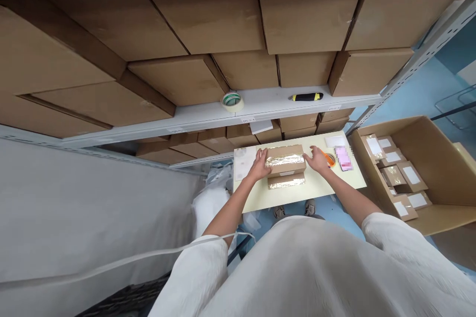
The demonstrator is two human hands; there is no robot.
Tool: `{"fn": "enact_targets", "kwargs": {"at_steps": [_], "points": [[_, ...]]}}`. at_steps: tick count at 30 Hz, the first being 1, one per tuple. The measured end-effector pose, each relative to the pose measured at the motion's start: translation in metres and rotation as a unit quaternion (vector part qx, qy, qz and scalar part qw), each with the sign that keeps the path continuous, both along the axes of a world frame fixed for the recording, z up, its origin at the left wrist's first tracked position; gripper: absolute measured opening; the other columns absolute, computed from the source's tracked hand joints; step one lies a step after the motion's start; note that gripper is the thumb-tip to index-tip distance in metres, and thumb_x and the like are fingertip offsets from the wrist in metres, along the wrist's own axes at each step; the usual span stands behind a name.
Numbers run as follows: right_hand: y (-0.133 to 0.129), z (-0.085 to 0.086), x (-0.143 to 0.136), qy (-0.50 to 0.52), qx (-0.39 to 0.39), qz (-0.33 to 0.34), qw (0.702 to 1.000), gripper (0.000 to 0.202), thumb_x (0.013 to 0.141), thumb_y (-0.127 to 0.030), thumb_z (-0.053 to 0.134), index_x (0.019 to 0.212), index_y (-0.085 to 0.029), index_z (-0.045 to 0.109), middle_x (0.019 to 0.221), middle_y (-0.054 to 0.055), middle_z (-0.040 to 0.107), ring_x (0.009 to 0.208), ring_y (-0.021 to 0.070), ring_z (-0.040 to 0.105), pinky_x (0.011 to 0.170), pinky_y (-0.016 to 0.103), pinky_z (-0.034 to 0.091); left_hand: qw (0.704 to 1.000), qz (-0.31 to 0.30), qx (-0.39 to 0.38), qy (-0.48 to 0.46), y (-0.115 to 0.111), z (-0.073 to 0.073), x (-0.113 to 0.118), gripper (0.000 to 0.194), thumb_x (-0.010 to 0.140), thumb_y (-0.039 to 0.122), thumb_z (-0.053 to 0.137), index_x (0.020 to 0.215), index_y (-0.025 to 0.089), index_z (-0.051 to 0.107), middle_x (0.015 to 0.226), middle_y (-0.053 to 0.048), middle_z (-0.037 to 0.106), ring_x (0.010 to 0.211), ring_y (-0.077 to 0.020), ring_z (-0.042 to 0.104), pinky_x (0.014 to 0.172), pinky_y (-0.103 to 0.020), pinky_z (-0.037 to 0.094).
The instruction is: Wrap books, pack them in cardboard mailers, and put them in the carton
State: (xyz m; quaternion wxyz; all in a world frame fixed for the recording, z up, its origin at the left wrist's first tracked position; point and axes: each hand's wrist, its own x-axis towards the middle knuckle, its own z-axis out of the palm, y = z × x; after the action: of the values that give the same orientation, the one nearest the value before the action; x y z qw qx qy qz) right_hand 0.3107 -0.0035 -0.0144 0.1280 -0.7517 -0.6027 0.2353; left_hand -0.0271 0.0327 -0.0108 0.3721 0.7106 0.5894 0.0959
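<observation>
On the pale yellow table (253,202) lies a brown cardboard box (286,151) with shiny clear tape along its top. A second taped cardboard piece (286,181) shows at its near side; whether it is a separate box I cannot tell. My left hand (259,164) grips the box's left end, thumb on the near side and fingers over the top. At the right end, my right hand (316,159) is spread, its thumb near the corner and its fingers pointing away. An orange tape dispenser (328,159) rests just right of my right hand.
A pinkish, blurred item (342,158) and white labels (335,141) lie at the table's right. Beyond stands a shelf (267,104) with cartons, a tape roll (232,101) and a yellow-black cutter (306,97). A large carton (442,208) at the right holds several small labelled boxes.
</observation>
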Motion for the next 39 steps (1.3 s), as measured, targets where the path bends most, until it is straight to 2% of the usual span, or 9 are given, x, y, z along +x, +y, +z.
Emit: {"fn": "enact_targets", "kwargs": {"at_steps": [4, 7, 16, 19, 25, 28, 31, 34, 39], "points": [[0.026, 0.028, -0.046, 0.002, -0.074, 0.004, 0.997, 0.097, 0.093, -0.077, 0.063, 0.168, -0.023, 0.035, 0.156, 0.021, 0.054, 0.129, 0.0393, 0.063, 0.098, 0.045, 0.053, 0.994, 0.111, -0.007, 0.019, 0.009, 0.002, 0.017, 0.105, 0.088, 0.06, 0.073, 0.174, 0.025, 0.023, 0.177, -0.019, 0.03, 0.155, -0.0441, 0.045, 0.122, -0.053, 0.044], [0.033, 0.033, -0.059, -0.017, -0.105, 0.008, 0.994, 0.099, 0.093, -0.076, 0.064, 0.171, -0.023, 0.032, 0.156, 0.022, 0.053, 0.134, 0.0417, 0.061, 0.099, 0.046, 0.054, 0.989, 0.135, -0.016, 0.054, 0.017, 0.001, 0.026, 0.102, 0.087, 0.068, 0.072, 0.17, 0.023, 0.033, 0.164, -0.024, 0.045, 0.149, -0.0478, 0.048, 0.116, -0.056, 0.046], [0.024, 0.034, -0.038, 0.001, -0.088, 0.036, 0.995, 0.061, 0.107, -0.045, 0.051, 0.163, -0.023, 0.047, 0.147, 0.016, 0.062, 0.123, 0.0314, 0.068, 0.104, 0.039, 0.053, 0.989, 0.148, -0.023, -0.014, 0.018, -0.006, 0.016, 0.055, 0.1, 0.037, 0.061, 0.154, 0.026, 0.057, 0.141, -0.016, 0.058, 0.133, -0.0354, 0.062, 0.117, -0.045, 0.047], [0.018, 0.046, -0.036, -0.002, -0.053, 0.031, 0.998, 0.054, 0.108, -0.04, 0.044, 0.159, -0.022, 0.051, 0.141, 0.015, 0.066, 0.12, 0.0303, 0.069, 0.102, 0.04, 0.054, 0.982, 0.178, 0.003, -0.062, 0.013, 0.004, 0.018, 0.046, 0.102, 0.032, 0.058, 0.147, 0.025, 0.062, 0.135, -0.014, 0.058, 0.123, -0.0296, 0.066, 0.116, -0.041, 0.048], [0.009, 0.083, -0.038, -0.035, 0.059, 0.022, 0.997, 0.053, 0.112, -0.054, 0.035, 0.15, -0.022, 0.051, 0.144, 0.016, 0.063, 0.106, 0.0324, 0.071, 0.091, 0.043, 0.054, 0.966, 0.214, 0.093, -0.108, 0.011, 0.045, 0.027, 0.027, 0.107, 0.05, 0.055, 0.12, 0.028, 0.063, 0.128, -0.01, 0.059, 0.112, -0.0267, 0.065, 0.11, -0.043, 0.05], [0.002, 0.09, -0.038, -0.05, 0.071, 0.017, 0.996, 0.049, 0.112, -0.056, 0.034, 0.143, -0.022, 0.053, 0.141, 0.016, 0.064, 0.104, 0.0319, 0.07, 0.089, 0.041, 0.052, 0.96, 0.232, 0.111, -0.111, 0.007, 0.054, 0.03, 0.026, 0.107, 0.049, 0.054, 0.117, 0.026, 0.06, 0.127, -0.01, 0.059, 0.109, -0.0253, 0.065, 0.108, -0.042, 0.05], [-0.009, 0.081, -0.037, -0.062, 0.036, 0.016, 0.997, 0.044, 0.113, -0.056, 0.034, 0.133, -0.022, 0.055, 0.132, 0.015, 0.068, 0.101, 0.0303, 0.07, 0.087, 0.038, 0.05, 0.96, 0.24, 0.094, -0.106, -0.006, 0.044, 0.032, 0.03, 0.103, 0.037, 0.059, 0.131, 0.026, 0.055, 0.138, -0.011, 0.056, 0.107, -0.0231, 0.066, 0.107, -0.041, 0.051], [-0.024, 0.063, -0.036, -0.079, -0.015, 0.032, 0.996, 0.04, 0.114, -0.055, 0.035, 0.125, -0.022, 0.055, 0.121, 0.014, 0.071, 0.101, 0.0296, 0.069, 0.086, 0.036, 0.049, 0.966, 0.239, 0.049, -0.09, -0.026, 0.019, 0.031, 0.052, 0.094, 0.026, 0.064, 0.144, 0.027, 0.049, 0.147, -0.013, 0.052, 0.106, -0.0232, 0.069, 0.107, -0.042, 0.053], [-0.037, 0.032, -0.031, -0.084, -0.093, 0.052, 0.991, 0.037, 0.113, -0.053, 0.038, 0.122, -0.022, 0.055, 0.118, 0.014, 0.074, 0.101, 0.0295, 0.072, 0.087, 0.037, 0.05, 0.974, 0.216, -0.046, -0.058, -0.046, -0.02, 0.027, 0.074, 0.087, 0.026, 0.067, 0.157, 0.023, 0.042, 0.147, -0.017, 0.059, 0.124, -0.0313, 0.068, 0.109, -0.046, 0.053]]}}
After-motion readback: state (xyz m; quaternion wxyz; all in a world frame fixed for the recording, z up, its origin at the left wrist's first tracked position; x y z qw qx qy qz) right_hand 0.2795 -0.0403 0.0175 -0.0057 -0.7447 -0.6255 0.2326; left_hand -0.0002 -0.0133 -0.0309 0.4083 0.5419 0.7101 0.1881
